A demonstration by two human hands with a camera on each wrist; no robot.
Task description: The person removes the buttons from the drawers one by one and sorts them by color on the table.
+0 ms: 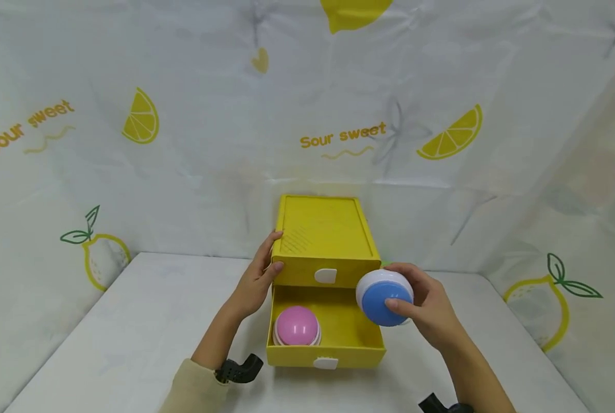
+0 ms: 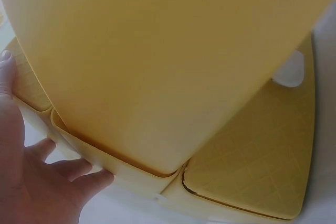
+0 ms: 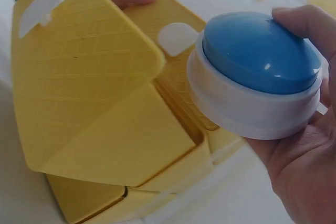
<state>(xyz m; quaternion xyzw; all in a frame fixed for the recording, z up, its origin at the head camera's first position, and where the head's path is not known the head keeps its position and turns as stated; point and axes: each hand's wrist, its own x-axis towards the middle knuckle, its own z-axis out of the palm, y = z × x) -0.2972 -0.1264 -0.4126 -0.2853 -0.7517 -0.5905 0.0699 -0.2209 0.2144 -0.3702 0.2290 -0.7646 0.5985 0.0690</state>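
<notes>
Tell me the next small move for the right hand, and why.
Probably lower the blue-topped object into the bare right side of the open drawer: the right hand holds it near there, the pink-topped object sits at the left, and the left hand rests on the cabinet.

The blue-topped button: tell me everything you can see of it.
The blue-topped button is round, with a glossy, domed blue cap set in a wider white base; both look like smooth plastic. The right hand grips it, thumb on the cap and fingers behind the base. It is held tilted, cap toward the head camera, near the right side of the open yellow drawer. Its underside is hidden.
</notes>
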